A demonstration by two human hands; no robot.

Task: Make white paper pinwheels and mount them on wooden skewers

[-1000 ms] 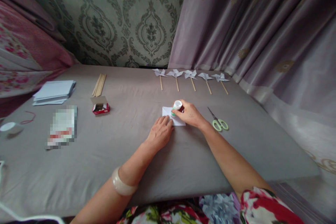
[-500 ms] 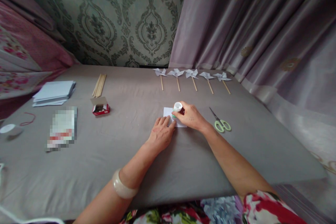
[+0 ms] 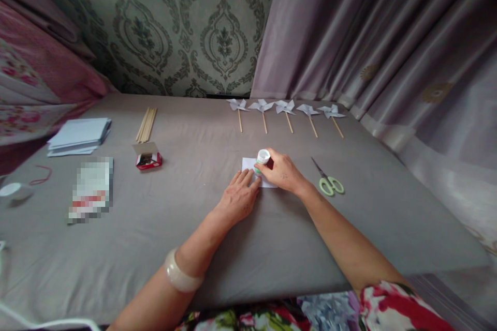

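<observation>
A small square of white paper (image 3: 249, 163) lies on the cloth in front of me, partly hidden under both hands. My right hand (image 3: 284, 171) is closed around a short white glue stick (image 3: 263, 156) with a green band, upright with its lower end against the paper. That lower end is covered by my fingers. Flat at the paper's left front edge lies my left hand (image 3: 239, 197), fingers stretched out, holding nothing. Just right of my right hand rest scissors (image 3: 329, 185) with pale green handles.
Several paper pinwheels (image 3: 285, 107) on sticks lie in a row at the back. Leftward are loose wooden sticks (image 3: 146, 125), an opened red box (image 3: 149, 161), a paper stack (image 3: 79, 134), a blurred packet (image 3: 93, 186), a white round item (image 3: 11, 190) and red string (image 3: 43, 175).
The view has shifted very slightly. Both hands stay almost in place, the right still gripping the glue stick on the paper.
</observation>
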